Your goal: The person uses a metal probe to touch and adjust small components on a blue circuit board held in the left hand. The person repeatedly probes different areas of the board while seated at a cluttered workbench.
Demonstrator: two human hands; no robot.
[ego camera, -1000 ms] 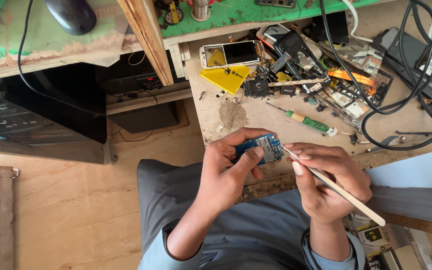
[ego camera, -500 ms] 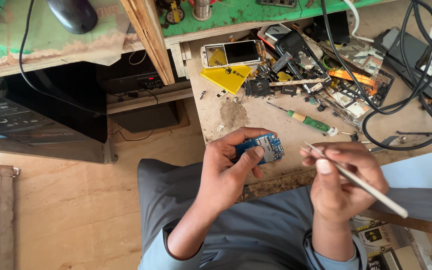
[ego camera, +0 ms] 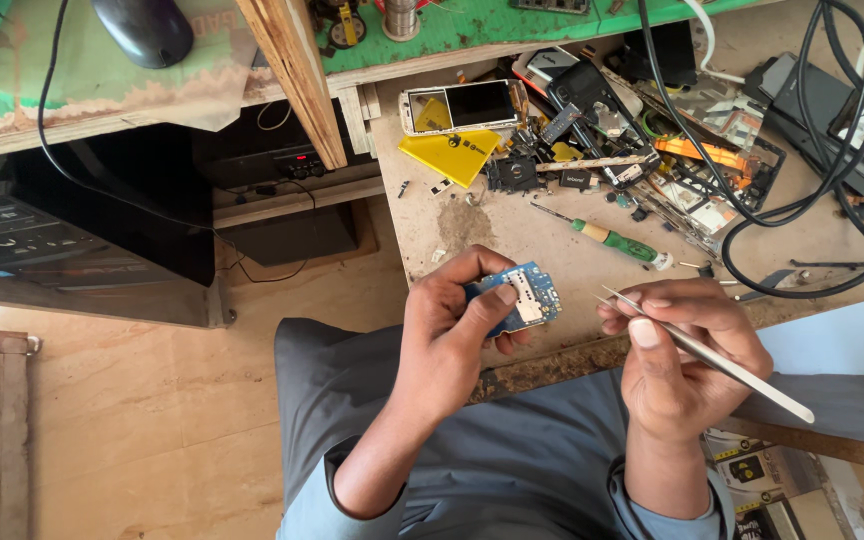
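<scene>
A small blue circuit board [ego camera: 515,297] is pinched in the grip of the left hand [ego camera: 452,335], thumb laid across its face and fingers curled round the back edge, so that grip is closed tight on it. The board is held up just over the near edge of the worktop [ego camera: 552,255], tilted a bit toward the camera. Over on the other side, a pair of slim metal tweezers [ego camera: 702,350] is clamped in the grip of the right hand [ego camera: 682,350], thumb and fingers closed on the shaft, tips pointed at the board but not quite touching it, a small gap can be seen. Both hands are kept above a lap in grey-blue fabric.

Further out on the worktop, a green-handled screwdriver [ego camera: 612,240] is lying flat, and behind it a messy heap of phone parts is spread around: a yellow plastic piece [ego camera: 449,155], a phone with a cracked-looking white frame [ego camera: 462,105], and black cables [ego camera: 802,200] looped on the right. A computer mouse [ego camera: 142,30] is parked on the green mat up top left.
</scene>
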